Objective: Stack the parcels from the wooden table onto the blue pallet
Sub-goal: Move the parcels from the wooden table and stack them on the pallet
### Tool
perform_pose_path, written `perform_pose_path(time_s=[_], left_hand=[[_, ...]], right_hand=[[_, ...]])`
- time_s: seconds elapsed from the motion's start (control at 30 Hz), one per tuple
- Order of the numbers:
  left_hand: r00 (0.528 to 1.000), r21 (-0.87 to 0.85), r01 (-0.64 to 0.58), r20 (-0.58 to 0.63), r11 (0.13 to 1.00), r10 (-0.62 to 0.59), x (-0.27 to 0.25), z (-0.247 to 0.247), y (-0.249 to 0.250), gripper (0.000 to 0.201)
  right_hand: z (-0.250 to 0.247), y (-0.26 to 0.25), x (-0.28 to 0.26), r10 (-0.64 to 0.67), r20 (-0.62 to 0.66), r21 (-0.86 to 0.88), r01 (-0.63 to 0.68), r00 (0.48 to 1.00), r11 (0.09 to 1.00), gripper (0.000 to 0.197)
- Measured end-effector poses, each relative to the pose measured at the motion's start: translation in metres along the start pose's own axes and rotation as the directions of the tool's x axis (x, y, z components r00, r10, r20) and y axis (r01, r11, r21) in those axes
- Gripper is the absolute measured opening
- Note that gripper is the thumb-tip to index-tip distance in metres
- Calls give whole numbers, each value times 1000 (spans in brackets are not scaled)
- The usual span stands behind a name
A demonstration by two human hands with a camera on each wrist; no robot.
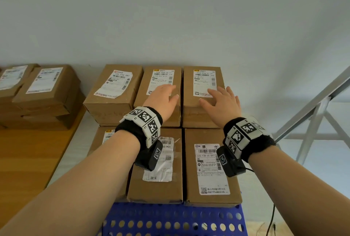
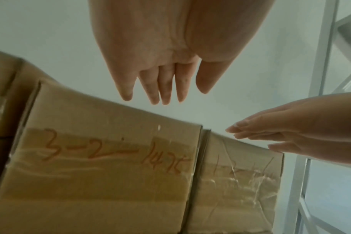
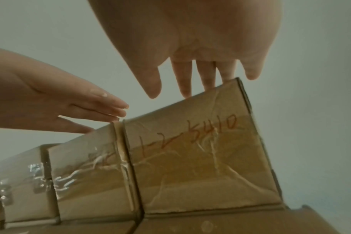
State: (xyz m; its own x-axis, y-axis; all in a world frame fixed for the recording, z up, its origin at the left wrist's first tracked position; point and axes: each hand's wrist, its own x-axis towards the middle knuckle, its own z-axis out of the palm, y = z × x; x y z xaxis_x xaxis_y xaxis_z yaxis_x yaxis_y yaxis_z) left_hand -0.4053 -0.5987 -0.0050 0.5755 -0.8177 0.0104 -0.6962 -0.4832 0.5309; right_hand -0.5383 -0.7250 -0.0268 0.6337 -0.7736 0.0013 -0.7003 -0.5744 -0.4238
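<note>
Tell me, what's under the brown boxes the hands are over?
More parcels sit below those back boxes, all stacked on the blue pallet. Whatever lies deeper inside the stack is covered.

Parcels [image 1: 202,95] packed edge to edge — open air above, wall [image 1: 189,27] behind

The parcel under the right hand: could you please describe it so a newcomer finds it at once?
On the blue pallet, look at the raised back row of three parcels by the wall. It is the rightmost parcel, with "1-2-5410" handwritten in red on its near end.
</note>
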Motion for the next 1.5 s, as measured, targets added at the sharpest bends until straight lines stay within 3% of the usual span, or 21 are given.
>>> perform_pose_path(time_s=[0.17, 0.47, 0.77, 0.97, 1.2, 1.5], left_hand=[[996, -67, -60, -65, 996, 55, -17, -18, -4, 41], [966, -145, -228, -155, 963, 205, -58, -44, -13, 38], [946, -168, -277, -221, 946, 238, -130, -62, -22, 39], [939, -192, -246, -292, 950, 184, -208, -64, -21, 38], [966, -201, -151, -239, 968, 101, -308, -55, -40, 38], [925, -228, -20, -374, 974, -69, -401, -124, -123, 37]], right_hand=[[-2, -25, -23, -7, -128, 190, 32, 992, 981, 45], [-12, -65, -82, 161, -238, 541, -7, 958, 841, 37], [-4, -91, -152, 127, -239, 559, 29, 963, 829, 26], [-4, -107, -221, 69, -226, 621, 89, 972, 779, 26], [27, -119, -311, 71, -114, 702, 30, 991, 712, 15], [60, -234, -356, -133, -38, 694, 122, 990, 710, 20]])
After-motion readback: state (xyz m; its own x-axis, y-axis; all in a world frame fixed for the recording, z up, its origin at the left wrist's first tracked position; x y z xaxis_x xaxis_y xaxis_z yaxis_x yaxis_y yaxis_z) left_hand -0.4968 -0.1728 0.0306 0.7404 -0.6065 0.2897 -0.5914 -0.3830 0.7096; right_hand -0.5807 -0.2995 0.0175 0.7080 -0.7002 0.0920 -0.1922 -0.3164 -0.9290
